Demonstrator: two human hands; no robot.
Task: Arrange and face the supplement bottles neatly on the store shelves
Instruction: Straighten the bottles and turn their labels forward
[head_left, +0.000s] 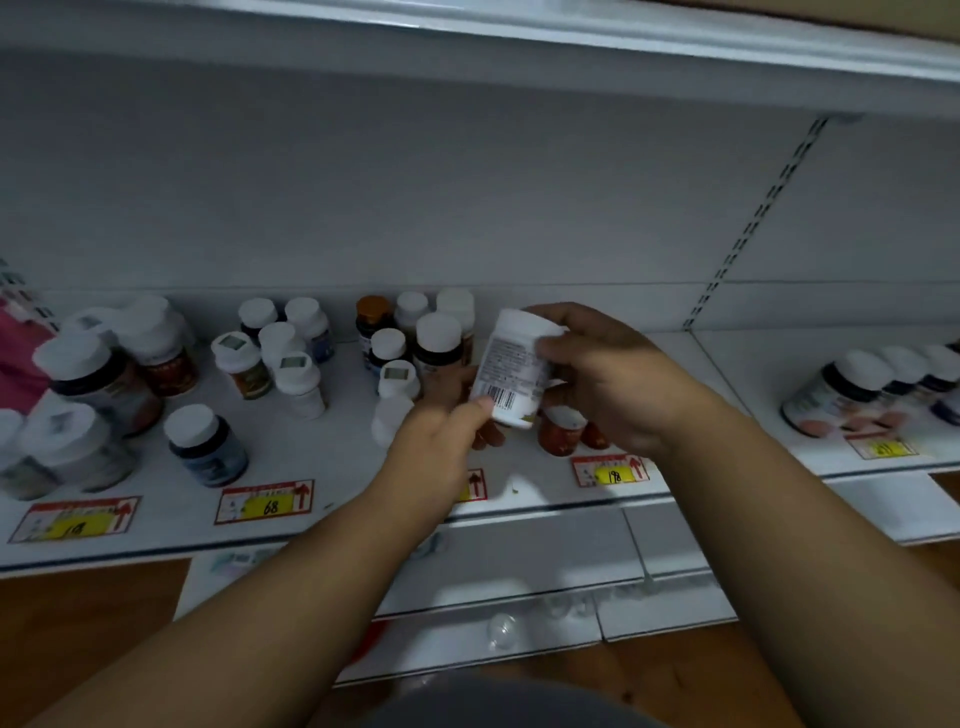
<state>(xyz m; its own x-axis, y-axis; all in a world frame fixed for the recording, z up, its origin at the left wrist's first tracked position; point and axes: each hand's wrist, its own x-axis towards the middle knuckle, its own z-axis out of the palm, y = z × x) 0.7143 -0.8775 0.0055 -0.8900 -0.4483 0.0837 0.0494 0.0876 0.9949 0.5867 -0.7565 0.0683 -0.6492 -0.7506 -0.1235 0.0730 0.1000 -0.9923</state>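
Forearms fill the bottom of my view, both reaching up to the white metal store shelf (311, 519). Left hand (441, 436) pinches the base of a white plastic supplement bottle with a printed barcode label (511, 374), thumb on the barcode; right hand (597, 374) curls round its cap end from above. Bottle is lifted clear of the shelf, tilted, back label toward me.

Landmark: the yellow price tag marked 198 (613, 474) on the shelf lip. Held bottle sits just above and left of it. Two small red-brown bottles (561, 428) stand directly behind the tag, partly hidden by the right hand. A loose cluster of white-capped bottles (415, 343) stands further left of it, one with an orange cap (373, 307).

Step in hand, I judge: checking or turning the bottle before placing. Next move calls for rotating it so the front label faces out, then setting it upright in a row near the tag.
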